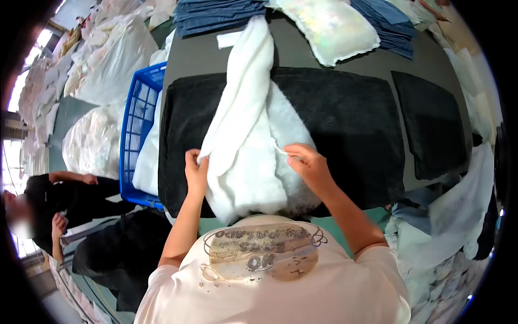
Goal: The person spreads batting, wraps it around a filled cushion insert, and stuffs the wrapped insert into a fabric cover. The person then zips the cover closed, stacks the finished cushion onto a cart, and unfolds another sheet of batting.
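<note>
A long piece of white fluffy wadding (245, 135), folded and twisted towards its far end, lies across a black cloth (345, 119) on the table. Its near end hangs at the table edge against my body. At its left edge, my left hand (196, 168) is closed on the wadding between thumb and fingers. My right hand (310, 164) pinches a thin white edge of the same piece on the right side. A looser, thinner flap of the wadding spreads beneath that hand.
Stacked blue denim pieces (216, 15) and a white stuffed pillow (337, 29) lie at the table's far side. A black folded cloth (431, 124) is on the right. A blue plastic crate (141, 116) stands left; beyond it is a person in black (73, 208).
</note>
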{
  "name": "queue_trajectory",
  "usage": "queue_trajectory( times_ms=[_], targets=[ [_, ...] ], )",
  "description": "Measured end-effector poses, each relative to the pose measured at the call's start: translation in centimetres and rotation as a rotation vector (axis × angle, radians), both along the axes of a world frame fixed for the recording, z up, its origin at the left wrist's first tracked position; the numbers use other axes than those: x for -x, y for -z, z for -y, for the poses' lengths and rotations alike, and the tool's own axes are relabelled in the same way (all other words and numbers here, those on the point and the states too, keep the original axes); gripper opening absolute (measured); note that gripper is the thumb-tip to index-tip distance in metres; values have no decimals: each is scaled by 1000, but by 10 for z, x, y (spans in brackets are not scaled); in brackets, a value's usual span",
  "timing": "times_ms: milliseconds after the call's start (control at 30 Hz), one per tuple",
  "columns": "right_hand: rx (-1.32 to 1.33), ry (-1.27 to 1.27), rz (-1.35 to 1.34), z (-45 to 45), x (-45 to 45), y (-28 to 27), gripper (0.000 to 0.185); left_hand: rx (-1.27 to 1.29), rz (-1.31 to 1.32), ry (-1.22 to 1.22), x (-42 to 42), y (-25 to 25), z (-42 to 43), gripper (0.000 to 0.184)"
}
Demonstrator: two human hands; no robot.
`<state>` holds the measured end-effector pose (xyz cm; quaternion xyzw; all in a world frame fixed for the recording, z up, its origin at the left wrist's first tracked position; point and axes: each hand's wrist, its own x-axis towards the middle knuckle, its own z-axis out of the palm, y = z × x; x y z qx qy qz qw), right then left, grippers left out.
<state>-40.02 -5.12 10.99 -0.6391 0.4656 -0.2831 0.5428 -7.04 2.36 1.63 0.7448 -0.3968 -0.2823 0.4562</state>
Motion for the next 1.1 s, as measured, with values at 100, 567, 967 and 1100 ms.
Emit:
queue_trajectory(
  times_ms=[100,567,967,1100],
  targets=[
    [-443,-174,-120,-5,-10,36,36,-46,271,37,2,-12,7,30],
    [145,-422,113,-18,-95,18,48,-95,73,507,47,-101,-13,29],
    [513,57,-576,23,-29,62,54,-48,-999,84,-20,-52,-15,7],
    [830,49,-332,79,33,148,22,-120,-1155,-169,-80,-51,2,33]
  ],
)
